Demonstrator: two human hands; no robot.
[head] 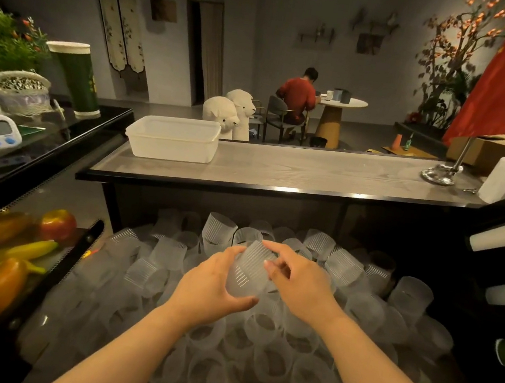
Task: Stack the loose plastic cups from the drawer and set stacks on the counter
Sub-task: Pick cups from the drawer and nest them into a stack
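Curled around a ribbed frosted cup (249,273), the left hand (212,288) holds it tilted above the drawer (417,339), thumb under the base. Right hand (298,284) pinches the cup's upper side with fingertips, probably to steady it for nesting. Loose cups (271,362) fill the drawer in disorder. No stack yet stands on the counter (311,170), which carries a white tub (173,138).

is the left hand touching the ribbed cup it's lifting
Touching. The head view shows the left hand curled round the ribbed cup, thumb under its base and fingers on its side.
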